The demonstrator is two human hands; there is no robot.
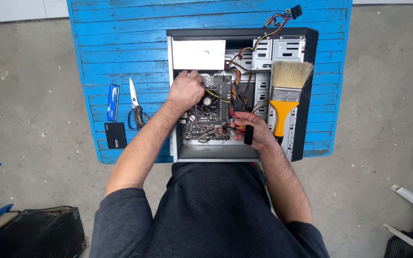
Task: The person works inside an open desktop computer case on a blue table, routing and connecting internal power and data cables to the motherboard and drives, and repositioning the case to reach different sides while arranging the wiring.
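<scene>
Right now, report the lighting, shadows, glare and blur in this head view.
Head view: soft, even daylight, with faint shadows beside the blue table; the white power supply looks bright, nearly washed out; the left hand, right hand and paintbrush are sharp; wide-angle bending shows at the table edges.

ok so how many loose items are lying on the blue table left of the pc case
3: a blue memory stick at far left, scissors beside it nearer the case, and a black drive below the stick.
</scene>
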